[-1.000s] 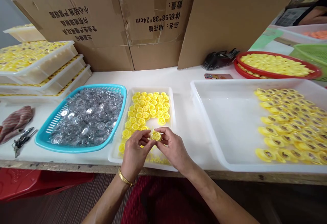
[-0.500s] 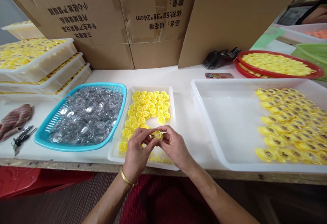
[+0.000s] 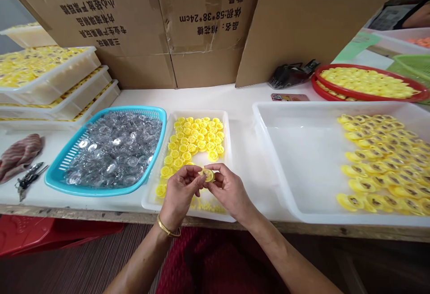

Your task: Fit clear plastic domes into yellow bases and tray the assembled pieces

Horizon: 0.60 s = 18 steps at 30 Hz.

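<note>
I see left hand [image 3: 179,191] and right hand [image 3: 231,191], fingers of both pinching one round yellow plastic cup [image 3: 209,176] above white rectangular tray [image 3: 228,151], front edge of white counter [image 3: 248,151].

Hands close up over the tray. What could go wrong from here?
1. The small yellow piece, pinched by the left hand and right hand, might slip and drop into the narrow tray below.
2. That tray sits close to the table's front edge; a forearm bump could shift it.
</note>
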Available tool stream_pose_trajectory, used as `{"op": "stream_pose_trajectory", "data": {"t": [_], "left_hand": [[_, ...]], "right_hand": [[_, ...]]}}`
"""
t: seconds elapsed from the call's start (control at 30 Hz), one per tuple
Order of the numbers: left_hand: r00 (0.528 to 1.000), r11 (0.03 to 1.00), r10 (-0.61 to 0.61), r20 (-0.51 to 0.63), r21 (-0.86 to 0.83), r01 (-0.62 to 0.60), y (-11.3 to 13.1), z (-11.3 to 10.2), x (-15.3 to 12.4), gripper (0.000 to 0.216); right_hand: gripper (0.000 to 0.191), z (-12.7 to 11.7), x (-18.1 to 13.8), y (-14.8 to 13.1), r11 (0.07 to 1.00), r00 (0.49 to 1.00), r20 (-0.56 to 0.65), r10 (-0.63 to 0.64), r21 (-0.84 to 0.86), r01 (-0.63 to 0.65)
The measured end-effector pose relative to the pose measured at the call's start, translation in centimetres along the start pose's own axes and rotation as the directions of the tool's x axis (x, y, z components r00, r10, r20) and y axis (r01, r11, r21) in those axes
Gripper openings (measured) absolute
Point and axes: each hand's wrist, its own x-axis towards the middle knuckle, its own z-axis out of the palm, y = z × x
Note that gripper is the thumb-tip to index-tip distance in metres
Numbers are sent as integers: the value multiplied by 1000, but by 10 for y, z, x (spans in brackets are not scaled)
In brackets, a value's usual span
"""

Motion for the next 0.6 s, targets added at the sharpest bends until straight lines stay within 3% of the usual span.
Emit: {"op": "stream_pose_trajectory", "data": {"t": [0.23, 0.6], "left_hand": [[1000, 999, 8, -18, -44, -9, 2, 0, -4, 30], [998, 978, 27, 51, 205, -37, 17, -10, 2, 21]], "right_hand": [[30, 1, 0, -1, 1000, 1000, -25, -7, -4, 7], [30, 0, -1, 1, 998, 1000, 23, -6, 65, 4]]}}
